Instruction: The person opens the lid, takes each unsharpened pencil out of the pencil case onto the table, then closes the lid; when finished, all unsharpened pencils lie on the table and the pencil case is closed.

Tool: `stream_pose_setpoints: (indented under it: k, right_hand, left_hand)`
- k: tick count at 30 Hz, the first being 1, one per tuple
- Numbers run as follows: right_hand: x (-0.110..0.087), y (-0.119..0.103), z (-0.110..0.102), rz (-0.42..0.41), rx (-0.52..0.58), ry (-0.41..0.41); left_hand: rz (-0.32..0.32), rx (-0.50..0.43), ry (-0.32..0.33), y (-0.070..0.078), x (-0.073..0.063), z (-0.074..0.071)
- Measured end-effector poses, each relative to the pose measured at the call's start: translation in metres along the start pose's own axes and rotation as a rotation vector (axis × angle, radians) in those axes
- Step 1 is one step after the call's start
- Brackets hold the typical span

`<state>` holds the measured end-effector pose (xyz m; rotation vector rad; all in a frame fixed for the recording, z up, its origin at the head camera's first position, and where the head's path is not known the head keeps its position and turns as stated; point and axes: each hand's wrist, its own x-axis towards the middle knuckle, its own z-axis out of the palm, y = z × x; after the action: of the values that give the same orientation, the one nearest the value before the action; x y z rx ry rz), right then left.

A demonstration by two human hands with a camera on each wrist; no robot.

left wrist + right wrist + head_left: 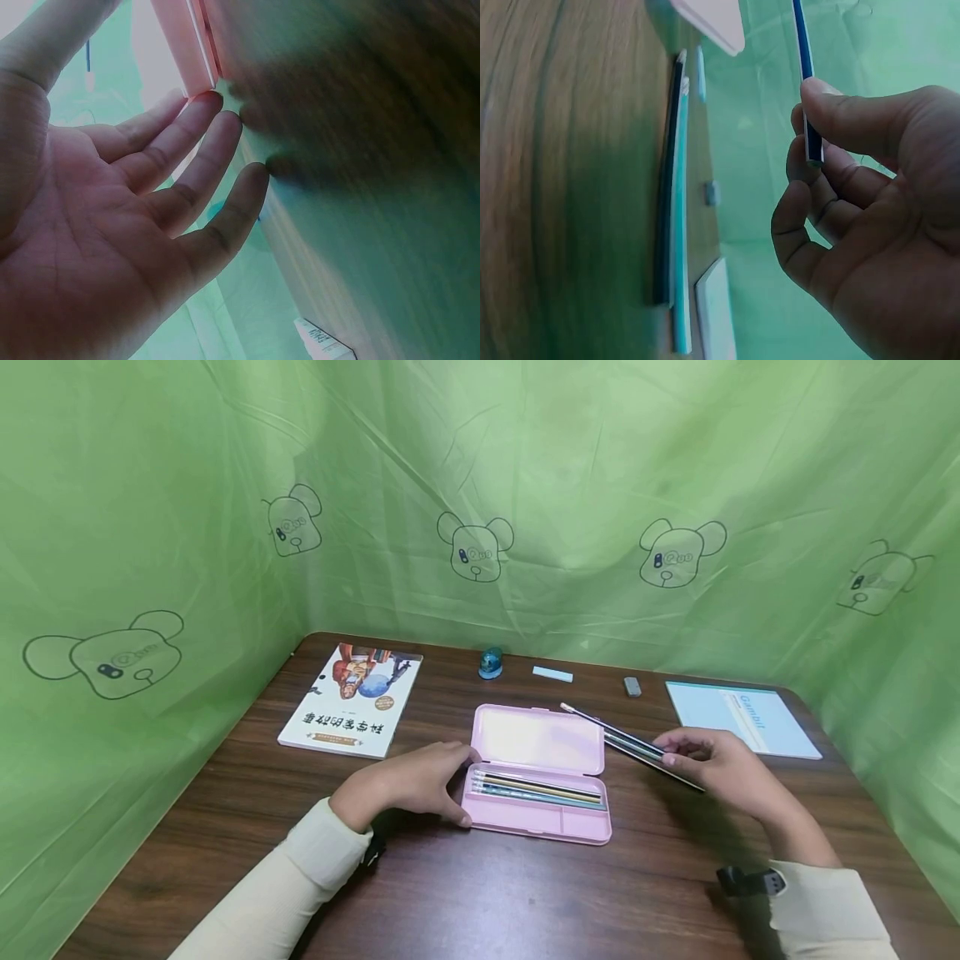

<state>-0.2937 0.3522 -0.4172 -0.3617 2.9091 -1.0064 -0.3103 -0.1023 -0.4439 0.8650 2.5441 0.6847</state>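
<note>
Dark pencil (804,52) is off the bench (480,902), to the right of the pink case (517,816); my right hand (720,764) has it pinched by one end, thumb against fingers. Its far end is cut off on my right wrist feed but visible from the head, near the lid's right edge. Below it, a black pencil (669,180) and a teal pencil (679,217) lie side by side on the bench; from the head they're partly hidden by the held pencil and hand.

My left hand (420,777) isn't clenched: fingers relaxed, thumb and fingertips spanning the case's left end. Left wrist feed gets just a sliver of the case, thumb tip cropped.

Case: lid (537,739) folded back flat. Pencils (537,790) lie in the rear compartment, too tightly packed for me to count. A divider splits the front section.

Further out: white book (345,706) left, Gambit notebook (750,714) right, its near-left part behind my right hand.
</note>
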Motion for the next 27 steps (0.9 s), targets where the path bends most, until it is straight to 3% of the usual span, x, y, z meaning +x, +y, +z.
stream_pose_setpoints:
  k: [11,27]
  right_hand:
    - [-0.001,0.040,-0.007,0.065,-0.003,0.037]
    - [-0.003,0.079,-0.009,0.083,-0.144,0.006]
  left_hand:
    - [0.006,-0.001,0.006,0.000,-0.001,0.000]
    - [-0.013,0.007,0.002,0.001,0.000,0.000]
